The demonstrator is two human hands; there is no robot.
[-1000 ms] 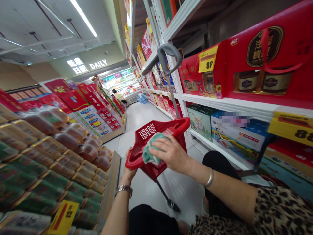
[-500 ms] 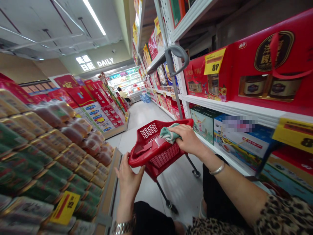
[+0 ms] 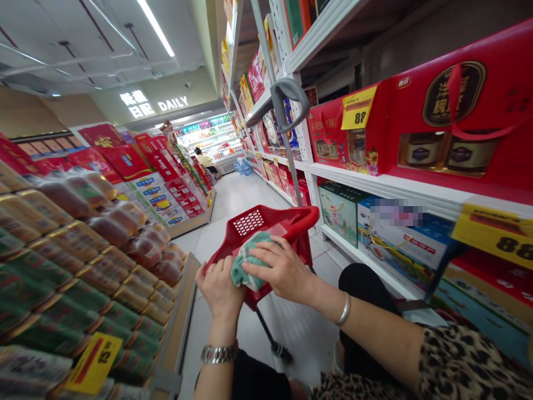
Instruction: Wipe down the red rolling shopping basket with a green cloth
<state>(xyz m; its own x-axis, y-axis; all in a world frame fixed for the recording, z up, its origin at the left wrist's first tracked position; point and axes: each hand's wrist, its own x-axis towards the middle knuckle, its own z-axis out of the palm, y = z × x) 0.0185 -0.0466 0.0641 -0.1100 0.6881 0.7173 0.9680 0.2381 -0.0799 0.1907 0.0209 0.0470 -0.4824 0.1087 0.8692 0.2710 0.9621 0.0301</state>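
Observation:
A red plastic shopping basket (image 3: 266, 228) on a wheeled stand sits in front of me, tilted, with a grey handle (image 3: 287, 103) on a long pole. A teal and white cloth (image 3: 247, 265) lies bunched on its near rim. My right hand (image 3: 278, 272), wearing a silver bangle, presses down on the cloth and grips it. My left hand (image 3: 220, 287), with a metal wristwatch, curls around the rim and touches the cloth's edge.
Low on the left stand shrink-wrapped rows of bottles and cans (image 3: 83, 278). White shelves (image 3: 387, 186) of red gift boxes run along the right. Yellow price tags (image 3: 358, 107) mark the goods. A person (image 3: 204, 161) stands far down the tiled aisle (image 3: 237, 194).
The cloth has come back along the rim from the far right corner to the near left. My left hand has moved from beside the rim onto it, next to the cloth.

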